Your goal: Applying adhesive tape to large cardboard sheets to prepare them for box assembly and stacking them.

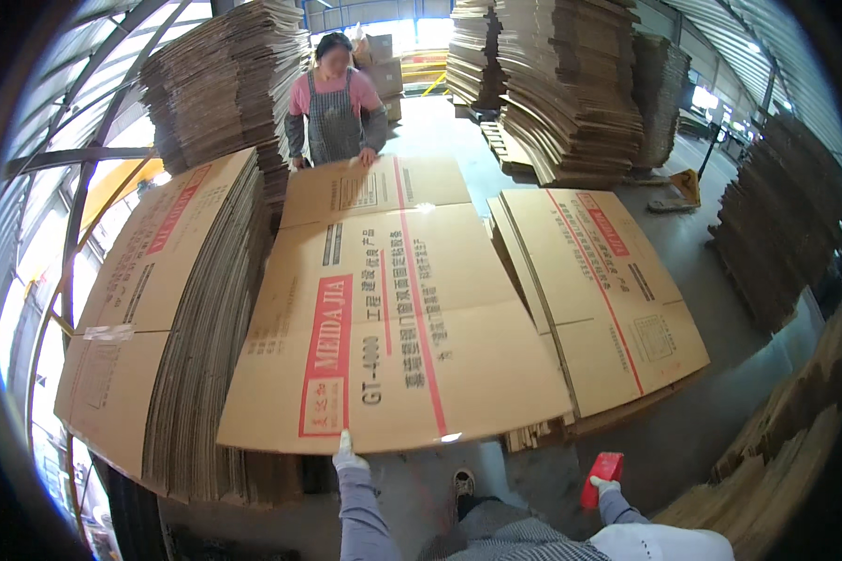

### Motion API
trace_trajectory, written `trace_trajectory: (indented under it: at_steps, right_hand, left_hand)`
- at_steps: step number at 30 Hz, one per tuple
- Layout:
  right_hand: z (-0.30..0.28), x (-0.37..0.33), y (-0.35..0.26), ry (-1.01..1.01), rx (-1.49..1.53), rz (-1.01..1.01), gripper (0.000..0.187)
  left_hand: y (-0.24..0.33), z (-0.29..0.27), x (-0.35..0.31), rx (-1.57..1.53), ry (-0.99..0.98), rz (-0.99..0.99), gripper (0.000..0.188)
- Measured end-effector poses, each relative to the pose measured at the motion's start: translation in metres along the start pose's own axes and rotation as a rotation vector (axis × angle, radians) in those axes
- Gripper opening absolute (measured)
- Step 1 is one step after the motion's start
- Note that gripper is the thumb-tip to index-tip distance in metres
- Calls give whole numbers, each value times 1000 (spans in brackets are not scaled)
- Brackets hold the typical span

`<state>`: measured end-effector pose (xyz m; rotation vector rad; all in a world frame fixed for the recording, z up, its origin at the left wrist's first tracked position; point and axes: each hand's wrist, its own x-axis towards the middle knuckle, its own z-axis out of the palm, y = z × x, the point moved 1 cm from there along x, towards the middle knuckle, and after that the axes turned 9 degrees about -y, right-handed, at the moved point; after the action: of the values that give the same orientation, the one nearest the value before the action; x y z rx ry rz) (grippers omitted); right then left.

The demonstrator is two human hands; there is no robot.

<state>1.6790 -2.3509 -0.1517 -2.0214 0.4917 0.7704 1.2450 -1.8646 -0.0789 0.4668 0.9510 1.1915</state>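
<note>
In the head view, the cardboard sheet (496,365) lies between the left stack (206,346) and the right stack (617,309), its long axis running away from the wearer, far end toward a co-worker (335,117) whose hand (368,156) touches that edge. The wearer's gloved left hand (348,454) pinches the near edge, thumb on top, fingers beneath hidden; the right hand (604,485), well apart, is closed on a red object (610,464).
</note>
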Motion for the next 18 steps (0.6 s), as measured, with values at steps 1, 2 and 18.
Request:
trace_trajectory:
  at_steps: [1,2,18]
  right_hand:
    - [5,-3,5,22,9,42,70]
    - [10,-10,7,-49,39,1,70]
    - [9,-92,147,-299,188,233,74]
  left_hand:
    - [20,38,-16,151,-17,35,52]
    - [47,89,-48,107,111,91,53]
    - [297,254,-327,1222,-198,1507,53]
